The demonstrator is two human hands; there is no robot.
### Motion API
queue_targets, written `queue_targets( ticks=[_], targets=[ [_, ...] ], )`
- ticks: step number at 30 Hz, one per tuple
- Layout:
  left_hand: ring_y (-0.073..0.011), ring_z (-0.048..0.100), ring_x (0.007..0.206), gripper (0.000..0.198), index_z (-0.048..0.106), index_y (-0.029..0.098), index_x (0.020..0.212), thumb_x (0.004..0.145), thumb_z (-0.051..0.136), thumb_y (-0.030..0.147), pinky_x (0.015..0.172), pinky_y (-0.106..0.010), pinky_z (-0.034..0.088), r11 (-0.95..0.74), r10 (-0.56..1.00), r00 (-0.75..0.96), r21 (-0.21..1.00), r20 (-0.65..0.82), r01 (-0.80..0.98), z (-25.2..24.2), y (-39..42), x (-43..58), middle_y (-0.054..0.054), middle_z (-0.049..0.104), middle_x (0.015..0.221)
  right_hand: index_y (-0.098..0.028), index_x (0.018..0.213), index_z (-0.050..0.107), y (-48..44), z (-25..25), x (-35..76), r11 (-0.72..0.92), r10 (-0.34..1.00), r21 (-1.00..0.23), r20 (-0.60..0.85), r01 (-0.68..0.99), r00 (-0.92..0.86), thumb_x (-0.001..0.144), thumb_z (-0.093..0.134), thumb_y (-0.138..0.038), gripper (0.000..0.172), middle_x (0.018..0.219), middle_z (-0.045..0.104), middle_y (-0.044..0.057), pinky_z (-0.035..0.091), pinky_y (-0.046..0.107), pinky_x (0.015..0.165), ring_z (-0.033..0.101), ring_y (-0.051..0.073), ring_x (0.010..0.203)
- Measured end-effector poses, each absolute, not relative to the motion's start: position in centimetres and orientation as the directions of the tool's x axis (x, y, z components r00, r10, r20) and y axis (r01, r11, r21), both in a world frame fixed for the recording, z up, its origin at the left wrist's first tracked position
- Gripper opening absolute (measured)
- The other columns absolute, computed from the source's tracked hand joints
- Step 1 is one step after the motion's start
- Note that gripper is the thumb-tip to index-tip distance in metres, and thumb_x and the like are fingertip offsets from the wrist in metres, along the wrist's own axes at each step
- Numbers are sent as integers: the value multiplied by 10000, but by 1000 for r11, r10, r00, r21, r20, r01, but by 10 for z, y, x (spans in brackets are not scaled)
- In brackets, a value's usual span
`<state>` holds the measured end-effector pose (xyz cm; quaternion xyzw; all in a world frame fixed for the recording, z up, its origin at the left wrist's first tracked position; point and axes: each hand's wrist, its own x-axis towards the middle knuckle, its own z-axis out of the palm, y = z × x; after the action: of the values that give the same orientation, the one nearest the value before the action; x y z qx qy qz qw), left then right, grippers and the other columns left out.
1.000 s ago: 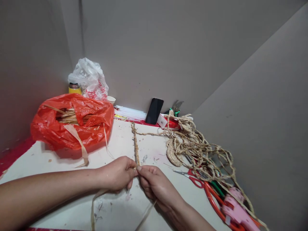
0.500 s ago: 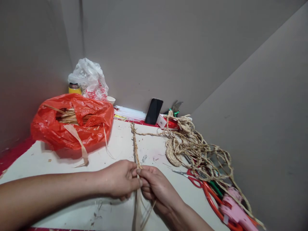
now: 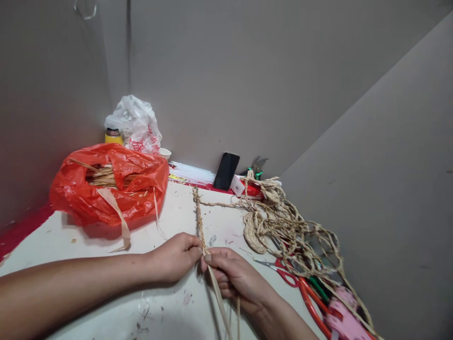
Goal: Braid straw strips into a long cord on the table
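A thin straw-coloured braid (image 3: 199,220) runs from the middle of the white board down to my hands, with loose flat strands (image 3: 220,302) hanging below it. My left hand (image 3: 179,257) is closed, pinching the lower end of the braid from the left. Close beside it, my right hand (image 3: 231,271) pinches the strands just under the braid between thumb and fingers. A thin cord leads right from the braid's top to a tangled heap of braided cord (image 3: 279,222).
At left sits a red plastic bag (image 3: 141,203) of dry strips, with a white bag (image 3: 136,118) and yellow jar (image 3: 113,137) behind. A phone (image 3: 226,171) leans on the wall. Red-handled scissors (image 3: 283,272) and a pink glue gun (image 3: 345,316) lie at right.
My left hand has shifted from the loose strands to the braid's lower end, fingers now curled tighter. The strands have swung right, below my right hand. The view has tilted slightly up.
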<state>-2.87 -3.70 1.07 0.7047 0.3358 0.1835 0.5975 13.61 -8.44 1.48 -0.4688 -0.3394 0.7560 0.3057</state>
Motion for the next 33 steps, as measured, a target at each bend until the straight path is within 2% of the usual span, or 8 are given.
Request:
queue_targets(
  ticks=[4, 7, 11, 16, 20, 25, 28, 33],
  targets=[
    [-129, 519, 669, 289, 631, 145, 712, 812, 385, 260, 679, -230, 381, -142, 669, 731, 941, -137, 306, 12, -32, -33, -11, 628, 701, -140, 691, 579, -83, 18, 140, -450, 834, -889, -451, 83, -318, 779, 581, -379, 255, 413, 265, -107, 117, 200, 380, 159, 47, 376],
    [-131, 533, 690, 265, 614, 148, 697, 804, 394, 250, 691, -230, 382, -93, 651, 741, 951, -166, 295, 9, -31, -32, -9, 633, 713, -141, 686, 589, -84, 19, 139, -265, 897, -908, -356, 326, -263, 813, 541, -335, 237, 512, 360, -62, 219, 197, 445, 289, 72, 472],
    [-114, 469, 609, 229, 550, 155, 629, 775, 454, 302, 632, -228, 355, 56, 654, 718, 961, -239, 270, 6, -32, -27, 18, 555, 611, -158, 674, 570, -89, 17, 135, -57, 951, -841, -210, 539, -227, 858, 460, -293, 254, 599, 472, -27, 311, 208, 550, 404, 109, 583],
    [-89, 324, 513, 230, 498, 159, 577, 714, 496, 343, 543, -233, 268, 191, 668, 674, 948, -314, 253, 4, -34, -24, 55, 427, 510, -177, 691, 579, -94, 15, 135, 41, 974, -728, -125, 685, -190, 880, 438, -336, 285, 669, 584, 15, 316, 229, 575, 459, 137, 612],
    [-95, 334, 530, 225, 487, 162, 581, 705, 492, 350, 542, -236, 266, 110, 700, 660, 954, -273, 278, 0, -33, -26, 53, 415, 517, -183, 630, 511, -93, 22, 141, 35, 981, -673, -119, 738, -155, 879, 439, -340, 303, 597, 511, -6, 290, 232, 545, 422, 127, 572],
    [-94, 344, 534, 227, 481, 162, 578, 721, 481, 339, 546, -231, 282, 67, 718, 652, 957, -243, 283, -2, -35, -26, 53, 409, 516, -178, 597, 476, -98, 32, 135, -85, 957, -797, -233, 598, -174, 859, 438, -313, 298, 567, 441, -25, 306, 216, 535, 392, 116, 567],
    [-93, 359, 532, 226, 495, 159, 580, 708, 494, 345, 545, -227, 292, 133, 733, 635, 967, -243, 216, -2, -38, -24, 47, 438, 517, -174, 641, 510, -105, 25, 124, -83, 954, -825, -229, 559, -196, 880, 399, -309, 296, 589, 489, -12, 324, 215, 551, 428, 120, 585],
    [-72, 287, 482, 229, 455, 164, 528, 675, 517, 329, 494, -223, 231, 283, 733, 609, 950, -303, 131, -1, -43, -22, 65, 359, 463, -185, 677, 499, -115, 13, 111, 20, 973, -654, -162, 756, -165, 891, 381, -287, 264, 658, 586, 35, 319, 248, 579, 481, 134, 589]
  ],
)
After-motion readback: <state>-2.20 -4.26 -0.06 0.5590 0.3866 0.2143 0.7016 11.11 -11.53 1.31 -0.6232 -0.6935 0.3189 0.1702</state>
